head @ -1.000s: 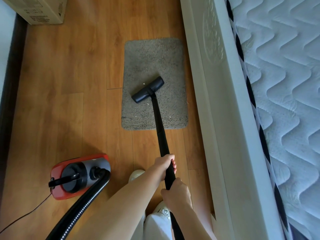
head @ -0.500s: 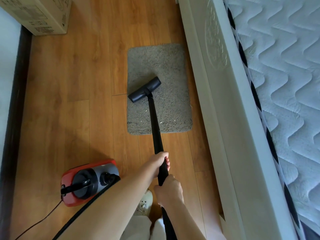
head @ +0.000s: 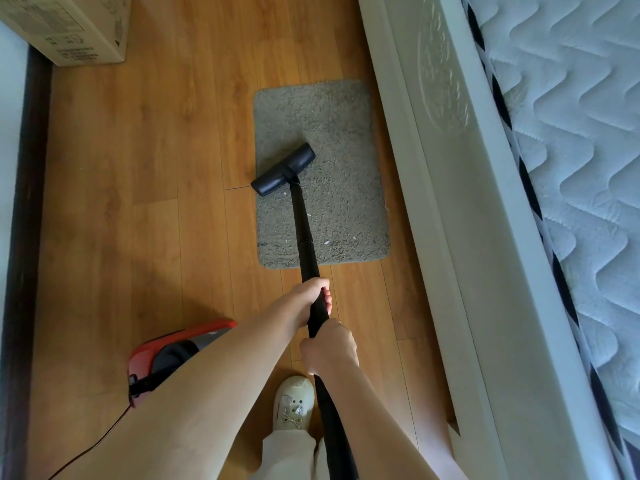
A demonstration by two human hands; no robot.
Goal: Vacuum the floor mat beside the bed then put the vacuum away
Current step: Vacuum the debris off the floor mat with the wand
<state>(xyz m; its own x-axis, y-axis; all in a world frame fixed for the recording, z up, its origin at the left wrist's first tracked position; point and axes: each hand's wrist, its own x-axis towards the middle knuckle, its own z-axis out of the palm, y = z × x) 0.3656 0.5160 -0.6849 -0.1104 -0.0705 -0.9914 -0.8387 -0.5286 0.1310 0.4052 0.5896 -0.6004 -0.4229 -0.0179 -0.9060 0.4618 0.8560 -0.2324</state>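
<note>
A grey shaggy floor mat (head: pixel 332 126) lies on the wooden floor against the white bed frame (head: pixel 460 202). The black vacuum head (head: pixel 283 169) rests tilted on the mat's left half, its left end at the mat's edge. A black wand (head: pixel 304 233) runs back from it to me. My left hand (head: pixel 311 299) grips the wand higher up; my right hand (head: pixel 329 348) grips it just behind. Small pale crumbs dot the mat's near part. The red vacuum body (head: pixel 166 355) sits on the floor at lower left, partly hidden by my left arm.
A cardboard box (head: pixel 69 26) stands at the far left by the dark baseboard (head: pixel 27 237). The quilted mattress (head: pixel 571 133) fills the right side. My shoe (head: pixel 293 403) is on the floor below my hands. A thin power cord (head: pixel 93 445) trails from the vacuum body.
The vacuum head has shifted left across the mat toward its left edge. The camera has moved forward, and my left arm now covers more of the red vacuum body.
</note>
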